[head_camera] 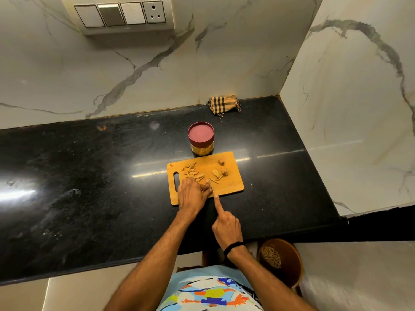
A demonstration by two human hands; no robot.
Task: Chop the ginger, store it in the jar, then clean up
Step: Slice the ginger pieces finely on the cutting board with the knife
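The chopped tan ginger pieces (190, 171) lie in a loose pile on the left half of the rectangular wooden chopping board (233, 187), near its handle slot. Three unchopped ginger knobs (221, 162) sit apart on the board's right half.

Your left hand (192, 194) rests on the board's near edge. Its fingers are pressed together and curled down, pinning a ginger strip (199, 176), most of which is hidden under them. Your right hand (226, 227) is off the board's near edge. It grips a thin-bladed knife (211, 187) with the index finger laid straight along the spine and the other fingers wrapped round the hidden handle. The blade stands just right of your left fingertips.

A clear jar with a maroon round lid (201, 140), lid on, stands at the board's far edge. You cannot tell whether it touches the board. Beyond the jar, a crumpled checked tan-and-black cloth (223, 104) lies against the white marble wall (157, 75). All of these things rest on the black polished stone surface (89, 176).
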